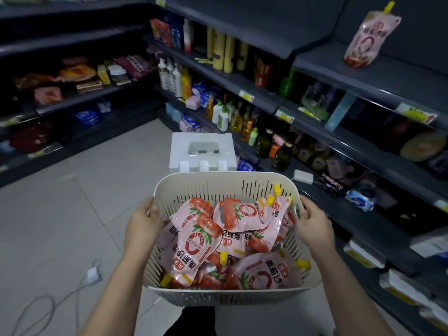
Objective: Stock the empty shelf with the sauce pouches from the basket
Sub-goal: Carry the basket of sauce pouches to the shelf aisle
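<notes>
Both hands hold the basket (225, 183) by its side rims: the left hand (143, 224) wraps the left rim, the right hand (312, 224) the right rim. The basket is cream plastic with slotted walls, heaped with pouches (194, 246) lying flat and overlapping. Each pouch is pale pink, printed with red tomatoes and a large red ring, and has a yellow spout cap. One more pouch (368, 37) stands upright on the otherwise bare shelf (392, 78) at upper right.

White foam box (203, 151) on tiled floor (84, 190), cable (43, 304) at left, bottles (221, 115) on side shelves
</notes>
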`<state>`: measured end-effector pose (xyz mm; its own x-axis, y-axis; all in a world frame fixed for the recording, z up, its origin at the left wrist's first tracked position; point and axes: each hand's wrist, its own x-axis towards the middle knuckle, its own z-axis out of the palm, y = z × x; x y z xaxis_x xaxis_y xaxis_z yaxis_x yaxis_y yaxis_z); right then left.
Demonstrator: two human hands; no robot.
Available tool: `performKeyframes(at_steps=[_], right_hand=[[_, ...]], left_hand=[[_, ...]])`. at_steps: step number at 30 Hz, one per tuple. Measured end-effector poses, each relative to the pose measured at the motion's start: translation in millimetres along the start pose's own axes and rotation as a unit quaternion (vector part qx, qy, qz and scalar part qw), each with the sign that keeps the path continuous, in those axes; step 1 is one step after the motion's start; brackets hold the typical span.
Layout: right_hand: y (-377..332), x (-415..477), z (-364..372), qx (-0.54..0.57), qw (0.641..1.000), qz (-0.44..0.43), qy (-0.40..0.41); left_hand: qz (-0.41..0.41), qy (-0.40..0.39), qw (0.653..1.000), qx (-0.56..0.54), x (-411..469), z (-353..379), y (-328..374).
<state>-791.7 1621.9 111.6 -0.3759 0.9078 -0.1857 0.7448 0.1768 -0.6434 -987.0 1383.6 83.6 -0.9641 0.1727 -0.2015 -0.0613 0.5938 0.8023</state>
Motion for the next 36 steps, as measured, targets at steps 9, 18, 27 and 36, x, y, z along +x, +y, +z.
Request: performKeyframes(at_steps=[9,18,27,36], right_hand=[[-93.4,144.2,62.5,0.017,0.999,-0.025,-0.011],[-175.6,299.1,126.3,0.023,0.998,-0.043,-0.047],[-239.0,419.8,182.6,0.036,0.993,-0.066,-0.089],[-264.5,485.8,233.1,0.071,0.991,-0.061,-0.092]], left_hand=[[-0.018,0.009,1.0,-0.022,174.7,34.0,54.7],[-0.056,0.046,0.996,-0.052,332.6,74.8,85.2],[-0.1,0.067,0.99,-0.075,439.8,111.3,113.6],[-0.117,0.07,0.989,-0.064,516.0,136.4,120.6]])
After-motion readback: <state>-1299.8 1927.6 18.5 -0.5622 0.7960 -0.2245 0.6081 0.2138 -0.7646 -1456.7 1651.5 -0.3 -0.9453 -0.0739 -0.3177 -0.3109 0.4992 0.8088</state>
